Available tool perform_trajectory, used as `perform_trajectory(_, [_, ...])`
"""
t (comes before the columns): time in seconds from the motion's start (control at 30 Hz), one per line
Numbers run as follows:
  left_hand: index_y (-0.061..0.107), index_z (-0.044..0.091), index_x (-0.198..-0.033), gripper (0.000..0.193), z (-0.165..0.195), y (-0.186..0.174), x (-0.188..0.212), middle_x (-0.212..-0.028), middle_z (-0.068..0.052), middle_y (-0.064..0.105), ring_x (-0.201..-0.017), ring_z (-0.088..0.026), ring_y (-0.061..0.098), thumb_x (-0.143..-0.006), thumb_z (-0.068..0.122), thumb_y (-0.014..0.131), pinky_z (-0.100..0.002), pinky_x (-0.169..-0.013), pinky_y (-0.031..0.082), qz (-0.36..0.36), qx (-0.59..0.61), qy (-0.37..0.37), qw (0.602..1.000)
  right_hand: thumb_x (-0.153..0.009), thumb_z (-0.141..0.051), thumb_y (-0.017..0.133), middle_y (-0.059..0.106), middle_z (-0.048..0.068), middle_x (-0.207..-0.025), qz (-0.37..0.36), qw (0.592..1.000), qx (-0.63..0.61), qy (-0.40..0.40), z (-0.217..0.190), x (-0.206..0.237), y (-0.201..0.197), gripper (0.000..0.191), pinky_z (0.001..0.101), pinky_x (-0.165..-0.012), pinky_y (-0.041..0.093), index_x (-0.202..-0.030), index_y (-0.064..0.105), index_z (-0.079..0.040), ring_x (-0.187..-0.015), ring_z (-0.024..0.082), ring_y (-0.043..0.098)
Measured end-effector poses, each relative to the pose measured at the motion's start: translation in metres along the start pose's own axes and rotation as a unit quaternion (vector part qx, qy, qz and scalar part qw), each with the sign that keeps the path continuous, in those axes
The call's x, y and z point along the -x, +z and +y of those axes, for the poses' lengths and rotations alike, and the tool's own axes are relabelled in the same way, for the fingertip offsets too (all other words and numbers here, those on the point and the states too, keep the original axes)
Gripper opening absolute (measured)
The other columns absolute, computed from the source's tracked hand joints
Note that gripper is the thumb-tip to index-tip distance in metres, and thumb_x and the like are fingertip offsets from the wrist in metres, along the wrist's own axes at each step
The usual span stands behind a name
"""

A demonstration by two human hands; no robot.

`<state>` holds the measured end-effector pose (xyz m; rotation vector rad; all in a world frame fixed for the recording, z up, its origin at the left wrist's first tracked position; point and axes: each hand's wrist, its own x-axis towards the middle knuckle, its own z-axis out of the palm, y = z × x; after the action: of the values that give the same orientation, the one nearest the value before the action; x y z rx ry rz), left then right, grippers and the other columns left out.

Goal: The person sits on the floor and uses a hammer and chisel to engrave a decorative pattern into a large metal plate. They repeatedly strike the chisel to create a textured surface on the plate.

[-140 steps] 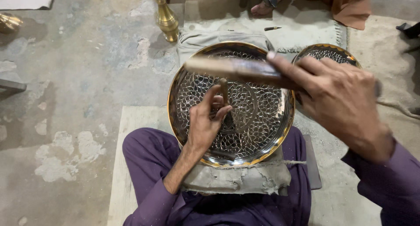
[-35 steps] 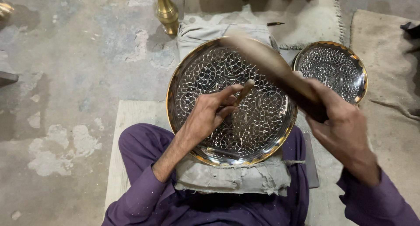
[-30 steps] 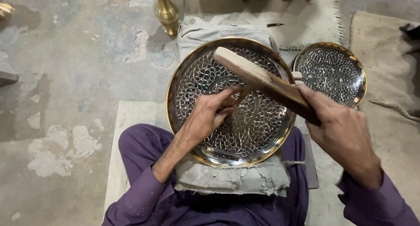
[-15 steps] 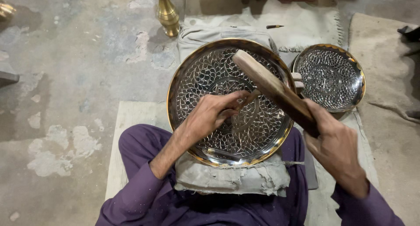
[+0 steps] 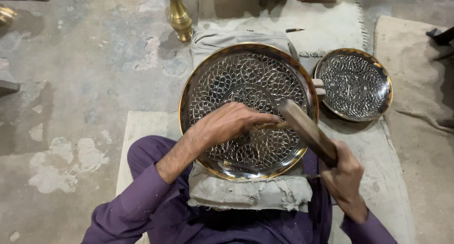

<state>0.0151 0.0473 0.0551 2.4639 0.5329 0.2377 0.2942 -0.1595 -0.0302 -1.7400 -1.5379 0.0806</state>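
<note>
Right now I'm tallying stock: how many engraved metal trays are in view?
2. The large tray rests on a grey padded block in front of the person; the small tray lies on the mat to its right. Others may lie outside the picture.

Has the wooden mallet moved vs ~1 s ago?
Yes. The wooden mallet in the right hand has come down from the far rim of the large engraved tray to mid-tray, its head at the punch in the left hand.

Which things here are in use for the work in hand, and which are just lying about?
In use: large tray; chisel in left hand; wooden mallet in right hand; grey pad under the tray.

Lying about: small tray; brass vase; pencil-like tool; mat.
</note>
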Motion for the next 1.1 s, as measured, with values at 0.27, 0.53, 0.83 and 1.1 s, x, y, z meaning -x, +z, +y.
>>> perform_trajectory(0.27, [0.063, 0.028, -0.138, 0.052, 0.005, -0.004, 0.002, -0.104, -0.001, 0.079, -0.076, -0.019, 0.072, -0.094, 0.001, 0.055, -0.038, -0.067, 0.06, 0.011, -0.052, 0.113, 0.992, -0.088, 0.002, 0.067, 0.069, 0.011, -0.105, 0.051, 0.997, -0.038, -0.042, 0.037, 0.019, 0.024, 0.034, 0.0346, -0.077, 0.057, -0.118, 0.056, -0.01, -0.088, 0.022, 0.069])
perform_trajectory(0.53, [0.056, 0.026, -0.143, 0.057, -0.007, 0.002, -0.005, -0.098, 0.0, 0.078, -0.075, -0.017, 0.072, -0.09, 0.006, 0.061, -0.036, -0.068, 0.06, 0.01, -0.033, 0.07, 0.997, -0.082, 0.0, 0.069, 0.069, 0.018, -0.099, 0.043, 0.994, 0.094, -0.017, 0.023, 0.008, 0.015, 0.042, 0.0458, -0.073, 0.054, -0.122, 0.059, -0.007, -0.084, 0.037, 0.069])
perform_trajectory(0.83, [0.057, 0.026, -0.142, 0.048, -0.008, -0.005, -0.006, -0.089, -0.001, 0.077, -0.073, -0.017, 0.07, -0.095, 0.018, 0.057, -0.039, -0.073, 0.059, -0.022, -0.003, 0.04, 0.999, -0.085, -0.003, 0.071, 0.064, 0.018, -0.089, 0.045, 0.996, 0.073, 0.035, 0.016, 0.003, 0.014, 0.04, 0.0469, -0.071, 0.051, -0.123, 0.059, -0.004, -0.08, 0.036, 0.066])
perform_trajectory(1.1, [0.06, 0.03, -0.139, 0.039, -0.005, -0.007, -0.008, -0.082, 0.0, 0.076, -0.068, -0.016, 0.068, -0.102, 0.027, 0.048, -0.038, -0.07, 0.059, -0.03, 0.003, 0.057, 0.998, -0.09, 0.001, 0.071, 0.069, 0.011, -0.093, 0.03, 0.998, -0.061, 0.007, 0.027, 0.007, 0.021, 0.037, 0.0344, -0.071, 0.058, -0.124, 0.056, -0.004, -0.08, 0.019, 0.07])
